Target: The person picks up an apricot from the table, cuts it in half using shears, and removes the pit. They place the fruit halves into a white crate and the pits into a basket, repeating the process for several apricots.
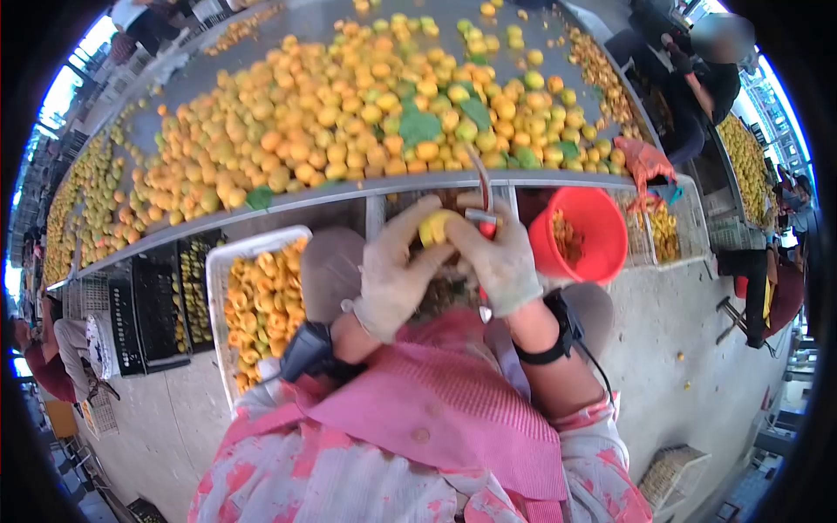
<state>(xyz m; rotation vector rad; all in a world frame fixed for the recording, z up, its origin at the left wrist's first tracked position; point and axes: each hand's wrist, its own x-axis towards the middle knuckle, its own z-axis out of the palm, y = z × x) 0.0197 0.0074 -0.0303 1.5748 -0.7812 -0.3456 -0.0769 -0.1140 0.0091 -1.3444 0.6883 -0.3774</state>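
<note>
Hundreds of apricots (305, 131) heap a metal table (349, 189) just beyond the fingers (418, 213), above a concrete floor (654, 340). The gloved left hand (394, 270) clamps a smooth, rounded yellow apricot (433, 228); the gloved right hand (504, 266), touching it, grips a curved knife (484, 187).

No text, label, brand, number or sign can be read here.
</note>
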